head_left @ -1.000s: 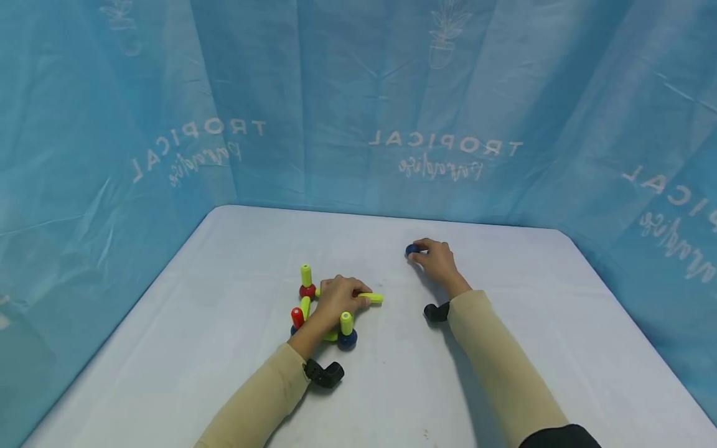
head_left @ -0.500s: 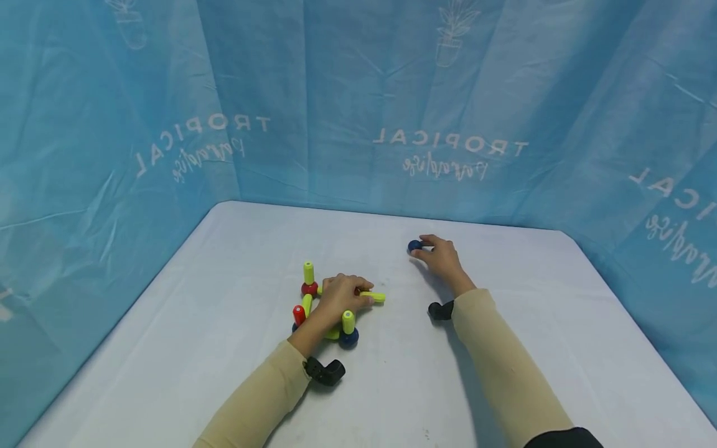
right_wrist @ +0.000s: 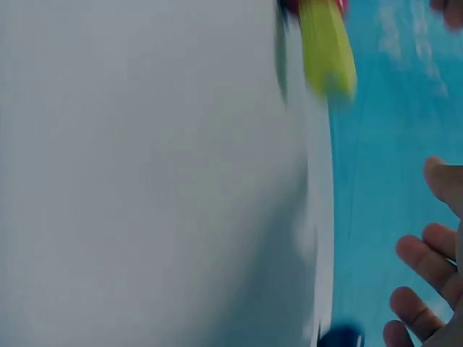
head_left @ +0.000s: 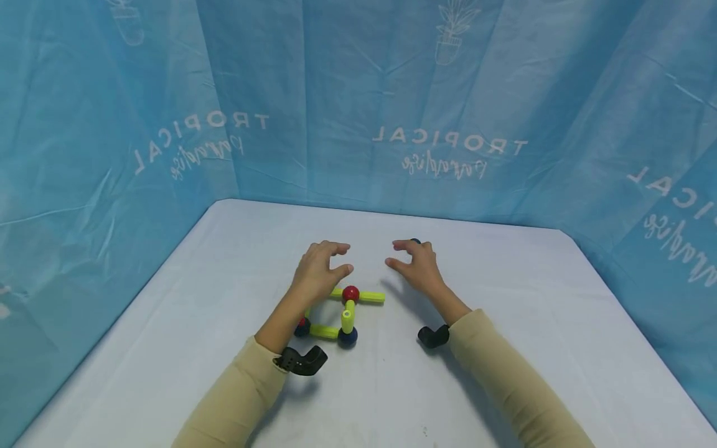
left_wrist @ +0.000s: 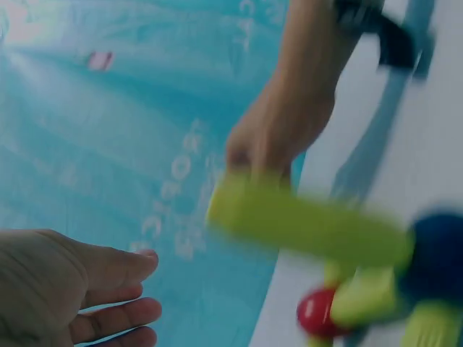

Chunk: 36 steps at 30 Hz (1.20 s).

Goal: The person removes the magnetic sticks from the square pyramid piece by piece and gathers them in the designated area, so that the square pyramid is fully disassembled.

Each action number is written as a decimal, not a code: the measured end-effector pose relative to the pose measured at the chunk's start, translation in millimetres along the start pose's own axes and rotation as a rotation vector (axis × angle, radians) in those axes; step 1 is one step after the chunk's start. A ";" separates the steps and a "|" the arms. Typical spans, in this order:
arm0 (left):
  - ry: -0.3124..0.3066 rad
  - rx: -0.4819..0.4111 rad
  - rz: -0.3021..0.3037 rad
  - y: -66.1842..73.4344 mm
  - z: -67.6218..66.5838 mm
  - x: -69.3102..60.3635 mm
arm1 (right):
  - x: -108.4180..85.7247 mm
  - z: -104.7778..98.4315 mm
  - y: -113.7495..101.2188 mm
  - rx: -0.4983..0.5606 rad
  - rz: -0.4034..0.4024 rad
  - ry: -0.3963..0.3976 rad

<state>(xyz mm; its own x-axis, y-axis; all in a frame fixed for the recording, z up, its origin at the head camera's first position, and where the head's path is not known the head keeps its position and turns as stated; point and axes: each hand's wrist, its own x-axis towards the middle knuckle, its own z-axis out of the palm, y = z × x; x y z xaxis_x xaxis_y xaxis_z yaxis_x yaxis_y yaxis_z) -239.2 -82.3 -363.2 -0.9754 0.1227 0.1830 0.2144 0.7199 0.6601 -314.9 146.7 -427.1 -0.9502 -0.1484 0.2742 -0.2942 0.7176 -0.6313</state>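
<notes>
My left hand (head_left: 319,270) hovers empty above the back left of a stick-and-ball frame, thumb and fingers apart. Yellow sticks (head_left: 323,331) join a red ball (head_left: 350,294) and a front blue ball (head_left: 347,337). From the red ball a yellow stick (head_left: 372,297) points right; another stands up from the front blue ball. A second blue ball (head_left: 302,327) and the far left corner are partly or fully hidden by my left arm. My right hand (head_left: 417,267) holds nothing, its fingers spread. Just behind it lies a loose blue ball (head_left: 415,241), mostly covered.
The white table (head_left: 504,267) runs back to a blue printed curtain (head_left: 358,112), which also rises at both sides. A black wrist camera (head_left: 302,361) sits on the left wrist, and another (head_left: 434,336) on the right.
The left hand has let go of the frame and lifted up and left, uncovering the red ball. The right hand has released the loose blue ball and come nearer, slightly left.
</notes>
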 end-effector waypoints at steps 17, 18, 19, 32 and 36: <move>0.001 0.100 -0.066 -70.5 -17.8 2.2 | -19.6 58.7 -67.0 -0.123 -0.161 -0.283; 0.009 0.095 -0.067 -71.2 -17.5 2.6 | -19.4 60.7 -68.3 -0.144 -0.167 -0.284; 0.016 0.091 -0.068 -71.6 -17.3 2.9 | -19.5 62.3 -69.7 -0.158 -0.169 -0.288; 0.038 0.083 -0.038 -59.2 -0.2 1.8 | -28.7 49.3 -60.1 -0.259 -0.141 -0.305; 0.040 0.062 -0.005 -48.6 14.9 1.7 | -36.1 35.9 -44.5 -0.250 -0.140 -0.299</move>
<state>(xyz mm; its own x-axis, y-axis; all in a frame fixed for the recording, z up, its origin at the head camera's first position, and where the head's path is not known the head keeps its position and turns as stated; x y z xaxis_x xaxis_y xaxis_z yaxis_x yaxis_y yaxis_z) -252.1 -107.0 -405.8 -0.9733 0.0927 0.2099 0.2051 0.7614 0.6150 -271.2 95.7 -434.9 -0.9017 -0.4210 0.0984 -0.4235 0.8142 -0.3971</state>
